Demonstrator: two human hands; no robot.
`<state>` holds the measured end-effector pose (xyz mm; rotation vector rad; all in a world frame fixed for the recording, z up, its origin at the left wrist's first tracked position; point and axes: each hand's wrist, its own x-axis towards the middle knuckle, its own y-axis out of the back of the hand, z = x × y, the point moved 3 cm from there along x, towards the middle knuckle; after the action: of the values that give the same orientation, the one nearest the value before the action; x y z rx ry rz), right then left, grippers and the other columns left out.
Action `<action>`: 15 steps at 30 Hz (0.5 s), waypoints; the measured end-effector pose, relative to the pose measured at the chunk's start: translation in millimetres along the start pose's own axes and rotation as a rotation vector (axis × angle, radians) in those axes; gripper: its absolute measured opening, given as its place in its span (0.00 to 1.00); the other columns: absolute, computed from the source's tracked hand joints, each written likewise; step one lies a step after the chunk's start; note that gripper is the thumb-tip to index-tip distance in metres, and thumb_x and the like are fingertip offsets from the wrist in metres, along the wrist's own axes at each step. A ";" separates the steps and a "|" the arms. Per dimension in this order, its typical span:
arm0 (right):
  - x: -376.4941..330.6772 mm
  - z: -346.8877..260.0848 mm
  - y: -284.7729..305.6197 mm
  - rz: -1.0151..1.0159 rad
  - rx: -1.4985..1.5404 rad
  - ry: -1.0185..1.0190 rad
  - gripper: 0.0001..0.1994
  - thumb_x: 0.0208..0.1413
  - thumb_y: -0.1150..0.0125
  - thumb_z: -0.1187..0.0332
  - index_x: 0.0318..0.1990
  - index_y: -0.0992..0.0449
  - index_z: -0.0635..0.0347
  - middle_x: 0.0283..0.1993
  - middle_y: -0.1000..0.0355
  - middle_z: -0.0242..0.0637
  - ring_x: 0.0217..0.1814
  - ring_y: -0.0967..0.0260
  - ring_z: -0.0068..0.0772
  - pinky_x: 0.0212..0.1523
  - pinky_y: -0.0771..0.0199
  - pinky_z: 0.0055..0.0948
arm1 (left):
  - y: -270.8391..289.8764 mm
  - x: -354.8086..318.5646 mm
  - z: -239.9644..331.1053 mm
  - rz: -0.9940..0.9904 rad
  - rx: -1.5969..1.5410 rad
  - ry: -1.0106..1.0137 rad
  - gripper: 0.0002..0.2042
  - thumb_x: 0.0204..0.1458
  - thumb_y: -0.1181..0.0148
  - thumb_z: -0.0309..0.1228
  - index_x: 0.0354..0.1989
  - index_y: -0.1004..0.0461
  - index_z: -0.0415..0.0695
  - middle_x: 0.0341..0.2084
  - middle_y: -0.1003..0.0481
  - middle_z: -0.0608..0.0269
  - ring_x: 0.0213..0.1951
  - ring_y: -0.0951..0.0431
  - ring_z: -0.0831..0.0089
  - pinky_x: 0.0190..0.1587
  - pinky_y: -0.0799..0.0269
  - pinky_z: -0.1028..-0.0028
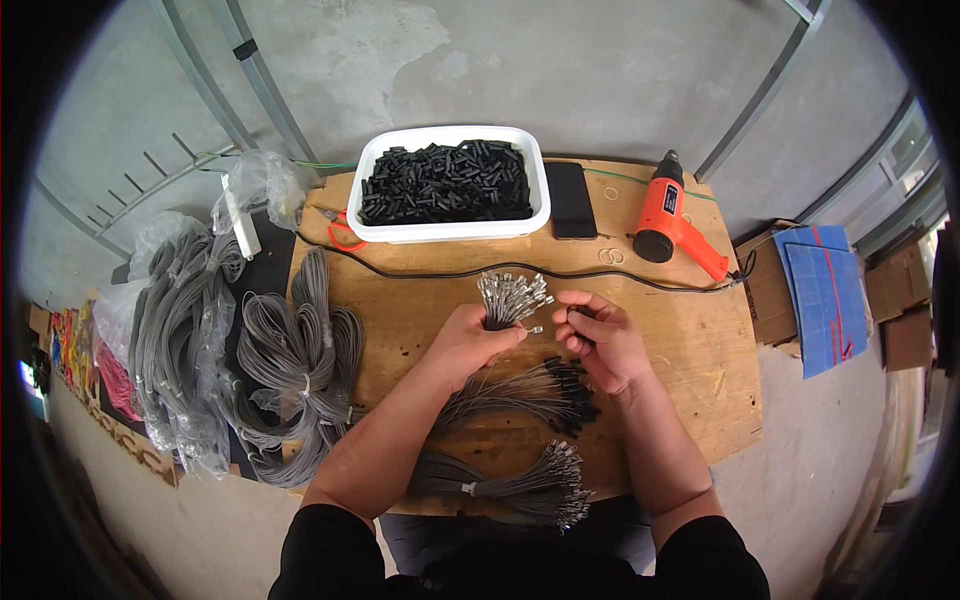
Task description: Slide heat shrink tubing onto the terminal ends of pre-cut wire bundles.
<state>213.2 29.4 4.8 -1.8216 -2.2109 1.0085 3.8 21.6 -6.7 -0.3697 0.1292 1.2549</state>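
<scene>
My left hand [468,345] is closed around a bundle of grey wires whose bare metal terminals [512,298] fan out above the fist. One terminal [535,330] sticks out to the right, apart from the rest, by the thumb tip. Just right of it, my right hand [605,340] has its fingers curled in, with a small black sleeve [572,311] partly showing at the fingertips. Below the hands lie wires with black sleeved ends [568,395]. Nearer to me rests another tied wire bundle [500,487] with bare metal terminals.
A white tub [455,233] of black sleeves [445,183] stands at the back, beside a dark phone [572,200] and red-handled pliers [345,232]. An orange heat gun [672,220] lies right; its black cable [450,273] crosses the wooden table [700,380]. Coiled grey wires [290,350] crowd the left.
</scene>
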 end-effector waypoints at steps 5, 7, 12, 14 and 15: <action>-0.9 7.0 -0.2 -0.011 -0.103 -0.010 0.10 0.64 0.44 0.76 0.52 0.27 0.63 0.38 0.23 0.38 0.31 0.25 0.26 0.30 0.25 0.19 | 0.8 -0.5 0.1 0.025 -0.041 -0.016 0.06 0.52 0.34 0.27 0.33 0.24 0.40 0.22 0.27 0.68 0.20 0.35 0.84 0.22 0.42 0.80; -0.2 9.9 3.4 -0.014 -0.201 0.015 0.11 0.63 0.40 0.74 0.51 0.25 0.64 0.34 0.23 0.36 0.28 0.28 0.22 0.25 0.30 0.16 | 0.1 -0.6 0.8 0.046 -0.043 -0.024 0.07 0.52 0.33 0.31 0.33 0.23 0.40 0.20 0.28 0.72 0.20 0.35 0.85 0.21 0.44 0.80; -2.5 10.7 -4.4 -0.020 -0.177 0.036 0.08 0.60 0.37 0.75 0.45 0.21 0.65 0.32 0.23 0.32 0.25 0.36 0.15 0.22 0.42 0.14 | 2.7 -0.8 0.1 0.046 -0.047 -0.028 0.07 0.52 0.33 0.30 0.33 0.23 0.41 0.21 0.28 0.72 0.20 0.36 0.85 0.21 0.44 0.80; -2.7 11.1 -7.3 -0.014 -0.167 0.043 0.07 0.59 0.36 0.76 0.43 0.19 0.65 0.32 0.23 0.31 0.23 0.39 0.14 0.22 0.45 0.14 | 2.9 -0.8 0.3 0.048 -0.052 -0.030 0.07 0.52 0.33 0.30 0.33 0.23 0.41 0.21 0.28 0.71 0.20 0.36 0.85 0.21 0.44 0.80; -3.0 11.8 -7.6 -0.005 -0.176 0.042 0.07 0.58 0.36 0.77 0.43 0.20 0.64 0.32 0.23 0.31 0.23 0.39 0.13 0.22 0.45 0.14 | 2.6 -0.8 0.8 0.049 -0.054 -0.028 0.07 0.52 0.33 0.30 0.33 0.23 0.41 0.21 0.28 0.71 0.20 0.36 0.85 0.21 0.44 0.80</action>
<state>202.1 21.3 0.8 -1.8858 -2.3443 0.7886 1.1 21.8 -6.2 -0.3980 0.0811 1.3131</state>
